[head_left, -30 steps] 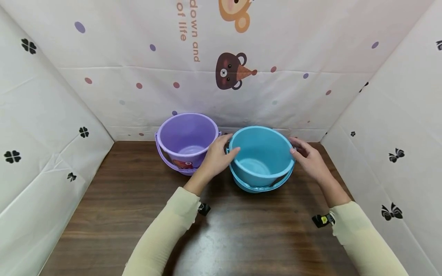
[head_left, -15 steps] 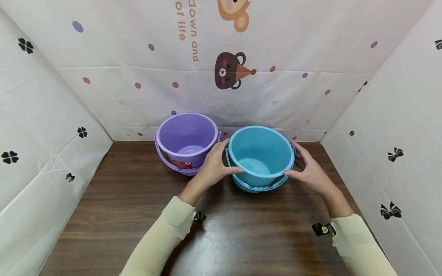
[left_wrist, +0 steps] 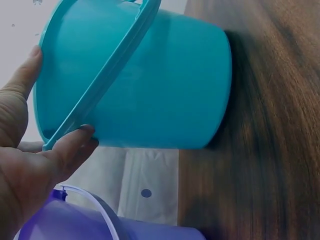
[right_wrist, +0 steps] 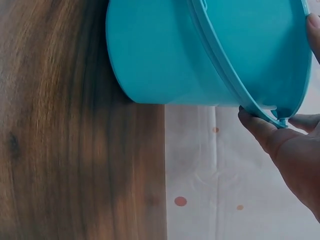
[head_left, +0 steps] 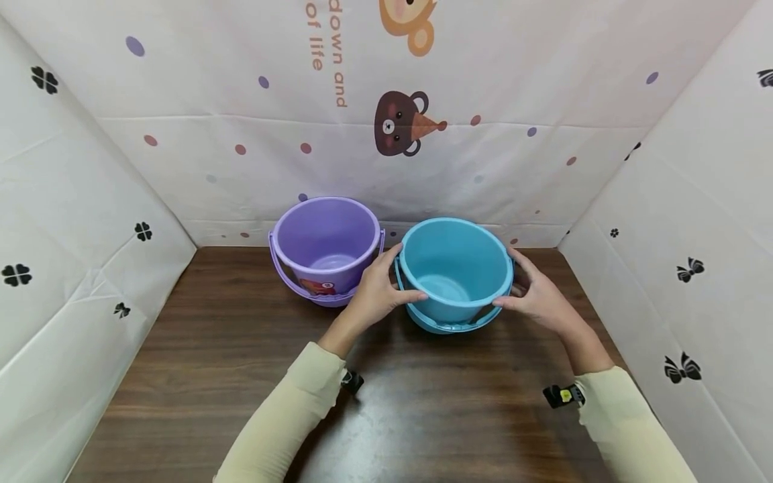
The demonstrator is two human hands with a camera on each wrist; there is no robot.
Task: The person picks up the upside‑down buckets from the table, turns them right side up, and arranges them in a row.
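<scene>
A light blue bucket (head_left: 453, 312) stands upright on the table, its handle hanging down in front. My left hand (head_left: 377, 292) holds the left side of its rim, thumb at the front and fingers by the handle joint. On the opposite side my right hand (head_left: 537, 295) holds the rim likewise, thumb forward. Both wrist views show fingertips under the handle (left_wrist: 107, 75) close to its joints. In the right wrist view the bucket's base (right_wrist: 122, 82) lies at the table surface. Left of it, next to my left hand, stands a purple bucket (head_left: 326, 241) with its handle lowered.
The dark wooden table (head_left: 241, 376) extends toward me in front of the buckets. A white patterned sheet (head_left: 483, 80) rises behind them, and similar sheets hang along the left side (head_left: 60, 201) and right side (head_left: 682, 201).
Both thumbs have moved from over the rim's sides to its front, and the fingers have settled around the rim's sides. The blue bucket has shifted very slightly left and back.
</scene>
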